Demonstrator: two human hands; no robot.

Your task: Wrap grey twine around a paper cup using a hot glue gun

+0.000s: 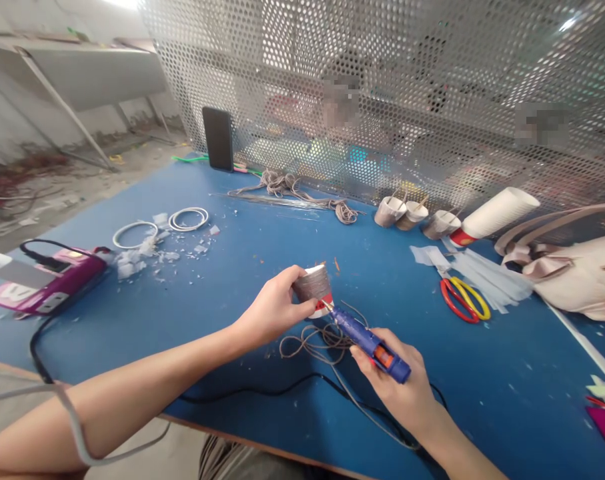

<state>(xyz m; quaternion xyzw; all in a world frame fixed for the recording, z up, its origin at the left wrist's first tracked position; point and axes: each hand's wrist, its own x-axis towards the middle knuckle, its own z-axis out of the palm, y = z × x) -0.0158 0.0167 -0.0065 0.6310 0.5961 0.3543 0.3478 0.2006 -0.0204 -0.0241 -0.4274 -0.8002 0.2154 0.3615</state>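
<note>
My left hand (277, 303) grips a small paper cup (314, 285) that lies tilted, partly wrapped in grey cord with a red printed band showing. In my right hand (399, 373) is a blue hot glue gun (365, 337), its nozzle touching or very close to the cup's red band. Loose grey cord (322, 340) lies coiled on the table beneath the cup and gun. The fingers under the gun's handle are partly hidden.
A purple power strip (65, 280) with plugs sits left. White rings (188, 219) lie among scraps. Wrapped cups (389, 211), a stack of paper cups (497, 213), scissors (465, 300), and clear strips (487, 273) are right. A phone (218, 139) leans against the perforated metal screen (292, 80).
</note>
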